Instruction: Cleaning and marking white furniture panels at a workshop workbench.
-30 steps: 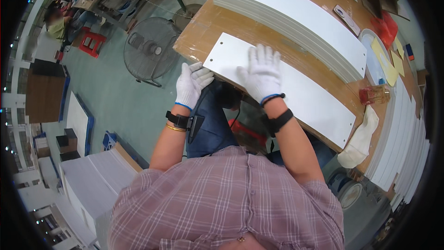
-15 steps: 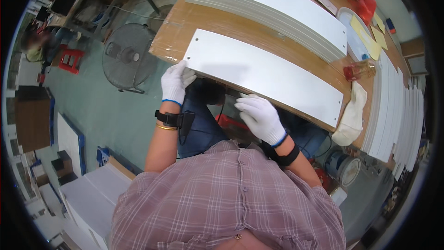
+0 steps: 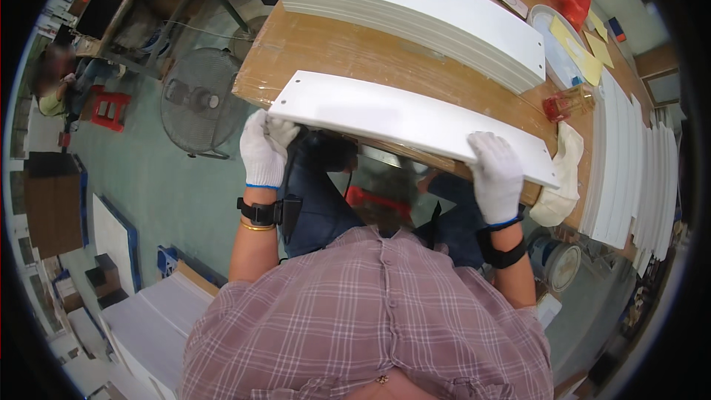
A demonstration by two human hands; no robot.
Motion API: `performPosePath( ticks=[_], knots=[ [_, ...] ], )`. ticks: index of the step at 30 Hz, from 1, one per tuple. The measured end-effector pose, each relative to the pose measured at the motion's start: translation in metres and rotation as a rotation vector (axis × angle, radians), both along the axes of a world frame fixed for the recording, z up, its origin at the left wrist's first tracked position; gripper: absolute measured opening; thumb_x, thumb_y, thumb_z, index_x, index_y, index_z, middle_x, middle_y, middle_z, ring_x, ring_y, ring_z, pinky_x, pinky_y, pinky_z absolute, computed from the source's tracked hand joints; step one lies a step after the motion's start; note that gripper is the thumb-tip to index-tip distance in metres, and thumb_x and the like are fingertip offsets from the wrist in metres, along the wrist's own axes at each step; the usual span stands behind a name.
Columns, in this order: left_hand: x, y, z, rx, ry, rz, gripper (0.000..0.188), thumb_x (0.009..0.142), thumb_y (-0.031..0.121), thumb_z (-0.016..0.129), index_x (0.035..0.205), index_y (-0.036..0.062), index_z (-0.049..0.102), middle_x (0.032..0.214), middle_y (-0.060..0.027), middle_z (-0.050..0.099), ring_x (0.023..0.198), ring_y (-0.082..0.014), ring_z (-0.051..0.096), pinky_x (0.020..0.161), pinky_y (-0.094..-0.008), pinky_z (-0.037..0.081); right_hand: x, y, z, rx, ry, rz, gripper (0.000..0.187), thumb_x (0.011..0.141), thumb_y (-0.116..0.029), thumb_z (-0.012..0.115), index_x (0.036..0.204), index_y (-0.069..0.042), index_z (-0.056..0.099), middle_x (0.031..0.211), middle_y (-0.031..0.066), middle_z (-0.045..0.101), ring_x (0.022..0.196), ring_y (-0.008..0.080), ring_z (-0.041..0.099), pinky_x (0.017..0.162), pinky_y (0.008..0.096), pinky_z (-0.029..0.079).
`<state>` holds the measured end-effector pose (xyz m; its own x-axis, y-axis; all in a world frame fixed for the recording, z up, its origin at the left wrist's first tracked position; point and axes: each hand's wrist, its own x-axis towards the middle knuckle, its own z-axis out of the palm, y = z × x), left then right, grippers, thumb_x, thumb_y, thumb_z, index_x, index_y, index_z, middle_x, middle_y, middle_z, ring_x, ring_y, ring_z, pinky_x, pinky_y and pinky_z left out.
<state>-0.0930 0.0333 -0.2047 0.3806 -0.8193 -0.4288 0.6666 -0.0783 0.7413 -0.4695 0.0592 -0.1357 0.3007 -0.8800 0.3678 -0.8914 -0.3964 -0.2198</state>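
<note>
A long white board (image 3: 392, 112) with small holes at its ends lies along the near edge of the brown table (image 3: 326, 41), its face tilted. My left hand (image 3: 265, 150), in a white knit glove, is closed on the board's left near corner. Further right, my gloved right hand (image 3: 495, 176) grips the near edge, its fingers over the top face and its thumb hidden. Behind this board stands a stack of similar white boards (image 3: 415, 11). A crumpled off-white cloth (image 3: 561, 181) rests by the board's right end.
A glass jar with red on it (image 3: 569, 103), yellow papers (image 3: 574, 52) and a red plastic bag (image 3: 569, 1) are at the table's right. More white boards (image 3: 609, 170) stand beyond. On the left floor are a fan (image 3: 196, 100), a red stool (image 3: 111, 109) and a seated person (image 3: 55, 92).
My right hand has moved right and up from below the table edge and taken hold of the board. The board has come nearer and tilted; my left hand has shifted slightly left and nearer.
</note>
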Motion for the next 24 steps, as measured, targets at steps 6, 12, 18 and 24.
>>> performPosePath(
  ticks=[6, 12, 18, 24],
  knots=[
    [0.008, -0.019, -0.004, -0.122, -0.495, -0.044, 0.028, 0.092, 0.013, 0.058, 0.113, -0.0016, 0.048, 0.100, -0.0087, 0.058, 0.086, -0.0152, 0.061, 0.076, -0.0269, 0.053, -0.002, -0.037, 0.049, 0.175, -0.097, -0.066, 0.021, 0.075, -0.016, 0.069, 0.093, -0.005, 0.067, 0.086, 0.0119, 0.067, 0.084, 0.0313, 0.063, 0.076, 0.0373, 0.049],
    [-0.010, -0.004, 0.000, -0.014, -0.290, -0.093, 0.031, 0.093, 0.019, 0.059, 0.116, 0.0006, 0.048, 0.100, -0.0074, 0.058, 0.085, -0.0164, 0.061, 0.077, -0.0296, 0.054, -0.015, -0.075, 0.049, 0.779, -0.424, -0.037, 0.035, 0.080, -0.015, 0.066, 0.110, 0.002, 0.063, 0.092, 0.0102, 0.068, 0.083, 0.0119, 0.061, 0.079, 0.0259, 0.048],
    [-0.011, -0.006, -0.007, -0.141, -0.008, -0.107, 0.028, 0.091, 0.013, 0.060, 0.113, -0.0005, 0.049, 0.108, -0.0119, 0.061, 0.095, -0.0252, 0.063, 0.080, -0.0392, 0.056, -0.014, -0.093, 0.004, 0.774, -0.576, 0.066, 0.040, 0.078, -0.013, 0.067, 0.115, 0.003, 0.062, 0.107, 0.0146, 0.066, 0.096, 0.0174, 0.063, 0.086, 0.0282, 0.047],
    [-0.002, -0.002, -0.021, -0.050, -0.047, -0.050, 0.028, 0.091, 0.010, 0.059, 0.116, -0.0007, 0.049, 0.110, -0.0143, 0.060, 0.101, -0.0274, 0.063, 0.081, -0.0438, 0.057, -0.044, -0.073, -0.005, -0.042, -0.103, -0.070, 0.033, 0.077, -0.016, 0.066, 0.109, -0.005, 0.066, 0.114, 0.0159, 0.062, 0.109, 0.0330, 0.056, 0.096, 0.0389, 0.043]
  ],
)
